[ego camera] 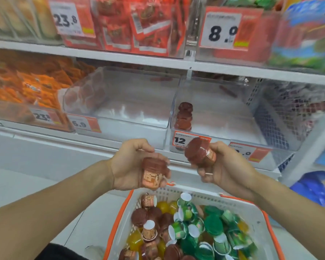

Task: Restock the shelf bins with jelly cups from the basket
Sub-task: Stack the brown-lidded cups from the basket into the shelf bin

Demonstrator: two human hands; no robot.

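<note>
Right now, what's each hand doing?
Left hand: holding a brown cup.
Right hand: holding another brown cup.

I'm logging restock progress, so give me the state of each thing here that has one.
Left hand: grips a brown jelly cup, above the basket.
Right hand: grips another brown cup, raised toward the shelf.
Middle clear bin: looks empty.
Right clear bin: a few brown cups stacked at its front left.
Basket: holds many brown, green and yellow cups.
</note>
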